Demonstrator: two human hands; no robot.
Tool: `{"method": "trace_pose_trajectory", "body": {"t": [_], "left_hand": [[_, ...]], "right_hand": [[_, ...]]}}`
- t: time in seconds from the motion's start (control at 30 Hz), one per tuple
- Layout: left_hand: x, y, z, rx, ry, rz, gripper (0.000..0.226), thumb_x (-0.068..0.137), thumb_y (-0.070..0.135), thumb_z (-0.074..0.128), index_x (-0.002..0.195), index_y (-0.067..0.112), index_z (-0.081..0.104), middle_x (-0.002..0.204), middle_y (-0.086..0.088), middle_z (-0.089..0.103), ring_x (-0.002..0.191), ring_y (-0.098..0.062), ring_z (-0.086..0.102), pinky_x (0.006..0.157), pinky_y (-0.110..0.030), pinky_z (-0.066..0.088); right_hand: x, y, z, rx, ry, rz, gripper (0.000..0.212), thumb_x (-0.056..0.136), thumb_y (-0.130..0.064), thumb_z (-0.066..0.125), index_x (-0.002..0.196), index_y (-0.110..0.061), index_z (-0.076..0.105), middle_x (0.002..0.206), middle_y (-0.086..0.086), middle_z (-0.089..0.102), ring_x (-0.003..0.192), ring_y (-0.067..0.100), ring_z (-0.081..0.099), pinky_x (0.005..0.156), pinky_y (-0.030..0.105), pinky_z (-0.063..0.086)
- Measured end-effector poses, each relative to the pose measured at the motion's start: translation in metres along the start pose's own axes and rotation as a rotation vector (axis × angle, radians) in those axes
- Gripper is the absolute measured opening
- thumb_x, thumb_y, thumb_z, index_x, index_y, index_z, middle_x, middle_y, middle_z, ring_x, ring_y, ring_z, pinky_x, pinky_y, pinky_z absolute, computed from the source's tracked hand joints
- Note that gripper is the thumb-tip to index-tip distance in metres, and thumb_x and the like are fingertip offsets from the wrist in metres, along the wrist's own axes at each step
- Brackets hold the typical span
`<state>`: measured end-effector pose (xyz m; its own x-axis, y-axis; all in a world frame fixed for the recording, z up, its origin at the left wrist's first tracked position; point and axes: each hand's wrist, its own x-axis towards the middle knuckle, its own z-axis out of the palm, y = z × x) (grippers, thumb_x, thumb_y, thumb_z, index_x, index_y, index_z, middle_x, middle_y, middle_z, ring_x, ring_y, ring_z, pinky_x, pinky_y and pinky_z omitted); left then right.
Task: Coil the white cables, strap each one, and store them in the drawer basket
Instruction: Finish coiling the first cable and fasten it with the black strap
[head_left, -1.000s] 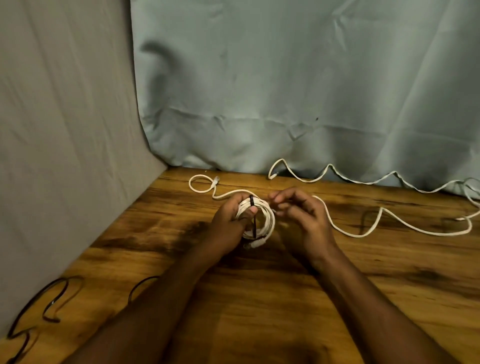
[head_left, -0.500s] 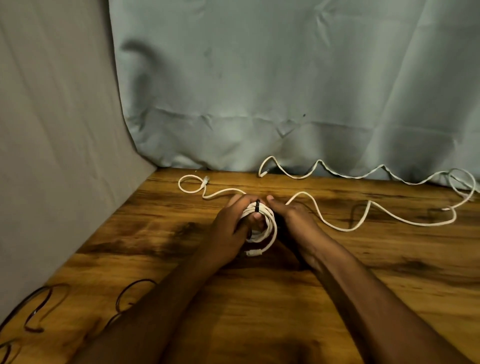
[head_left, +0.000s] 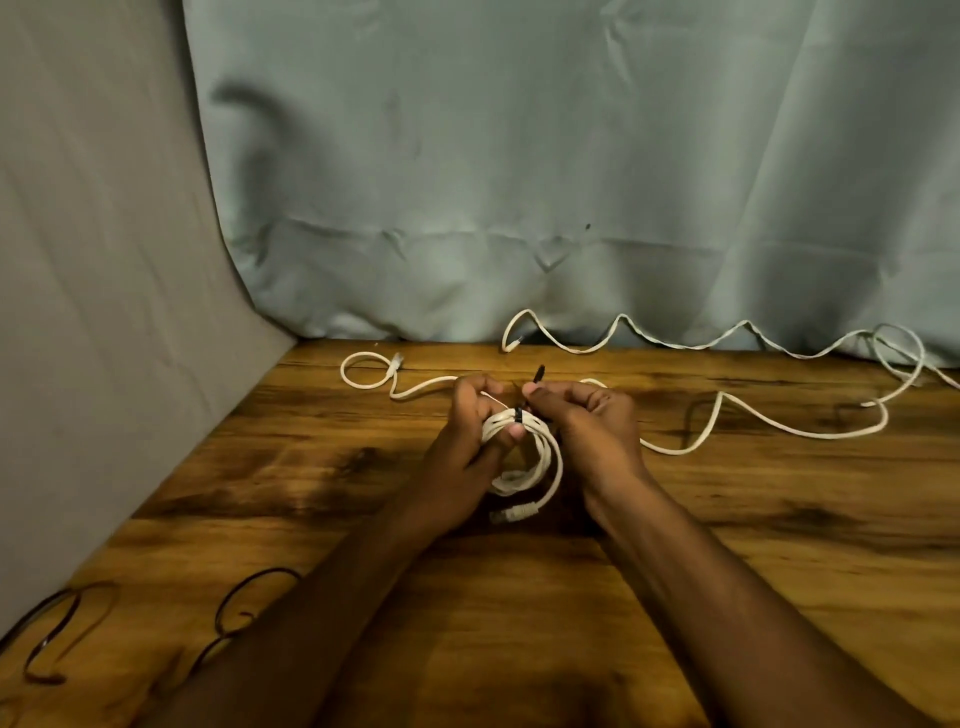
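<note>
Two hands meet over the middle of the wooden tabletop (head_left: 727, 571). The left hand (head_left: 462, 457) grips a coiled white cable (head_left: 530, 467), with its thumb pressed on the top of the coil. A thin black strap (head_left: 518, 414) goes round the coil right there. The right hand (head_left: 587, 421) pinches the loose end of the strap, which sticks up past the fingers. The cable's plug (head_left: 511, 514) hangs out at the near side of the coil.

I think the strapping step is going on now. Next the strap needs a firm pull so it sits tight, while the left hand keeps the loops together.

One more white cable (head_left: 675, 449) lies loose and wavy along the far side, not coiled yet. I cannot see any drawer basket. Some dark straps (head_left: 249, 603) lie at the near left.
</note>
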<state>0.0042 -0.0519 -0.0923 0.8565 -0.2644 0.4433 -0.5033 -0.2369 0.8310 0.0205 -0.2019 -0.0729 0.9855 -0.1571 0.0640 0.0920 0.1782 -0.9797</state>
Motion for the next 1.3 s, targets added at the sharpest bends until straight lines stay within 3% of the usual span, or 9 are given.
{"method": "trace_pose_trajectory", "body": {"t": [0.1,0.27,0.47,0.67,0.87,1.0,1.17,1.3], "left_hand": [[0.001,-0.003,0.0,0.103,-0.007,-0.038,0.027,0.103,0.033,0.05,0.127,0.022,0.051,0.111,0.01,0.067,0.101,-0.001,0.066,0.082,-0.02,0.053],[0.0,-0.006,0.0,0.217,-0.019,-0.019,0.031,0.102,0.043,0.047,0.125,0.023,0.057,0.108,0.009,0.07,0.099,-0.002,0.066,0.086,-0.033,0.055],[-0.004,0.001,-0.001,0.208,0.001,-0.026,0.041,0.097,0.051,0.041,0.121,0.023,0.058,0.103,0.012,0.069,0.094,0.003,0.064,0.078,-0.019,0.049],[-0.003,-0.006,-0.004,0.193,0.107,-0.033,0.031,0.102,0.046,0.044,0.107,0.02,0.059,0.094,0.002,0.07,0.087,-0.01,0.067,0.078,-0.047,0.053],[-0.001,-0.005,-0.008,0.234,0.119,-0.053,0.027,0.103,0.04,0.043,0.111,0.018,0.058,0.093,0.004,0.069,0.083,-0.006,0.066,0.074,-0.044,0.054],[-0.001,-0.006,-0.012,0.238,0.13,-0.058,0.032,0.102,0.045,0.042,0.11,0.018,0.057,0.094,0.002,0.068,0.083,-0.009,0.066,0.074,-0.043,0.053],[0.004,-0.01,-0.015,0.049,0.163,-0.197,0.019,0.104,0.025,0.049,0.116,0.025,0.063,0.104,0.005,0.071,0.094,-0.006,0.067,0.082,-0.032,0.055],[0.006,-0.015,-0.016,-0.174,0.145,-0.339,0.02,0.103,0.022,0.051,0.112,0.021,0.068,0.105,-0.009,0.074,0.098,-0.023,0.069,0.09,-0.047,0.053]], "right_hand": [[0.001,0.0,0.0,-0.05,0.033,-0.11,0.009,0.088,-0.014,0.081,0.088,-0.005,0.08,0.081,0.012,0.08,0.072,0.023,0.075,0.074,0.039,0.063],[0.0,-0.001,0.0,-0.029,0.079,-0.204,0.003,0.087,-0.006,0.08,0.084,-0.005,0.079,0.072,0.001,0.077,0.063,0.008,0.067,0.061,0.023,0.057],[-0.002,-0.004,0.0,-0.059,0.041,-0.224,0.007,0.086,-0.007,0.081,0.09,-0.002,0.08,0.076,0.002,0.079,0.066,0.005,0.07,0.062,0.019,0.056],[-0.007,-0.007,0.002,-0.17,-0.031,-0.374,0.005,0.086,-0.009,0.082,0.083,-0.012,0.079,0.077,-0.004,0.078,0.071,0.004,0.071,0.066,0.018,0.056],[-0.012,0.0,0.004,-0.333,-0.124,-0.516,0.005,0.088,-0.01,0.082,0.086,-0.014,0.081,0.082,-0.005,0.079,0.078,0.008,0.073,0.07,0.02,0.054],[-0.014,0.001,0.004,-0.458,-0.121,-0.574,0.005,0.085,-0.013,0.083,0.087,-0.017,0.083,0.088,-0.007,0.078,0.085,0.003,0.07,0.072,0.009,0.047],[-0.011,0.006,0.003,-0.557,-0.207,-0.691,0.011,0.083,-0.011,0.085,0.089,-0.02,0.083,0.095,-0.012,0.077,0.098,0.008,0.071,0.088,0.034,0.058],[-0.004,0.01,-0.001,-0.627,-0.223,-0.766,0.013,0.081,-0.015,0.088,0.091,-0.022,0.084,0.109,-0.005,0.067,0.109,0.009,0.064,0.09,0.036,0.055]]}}
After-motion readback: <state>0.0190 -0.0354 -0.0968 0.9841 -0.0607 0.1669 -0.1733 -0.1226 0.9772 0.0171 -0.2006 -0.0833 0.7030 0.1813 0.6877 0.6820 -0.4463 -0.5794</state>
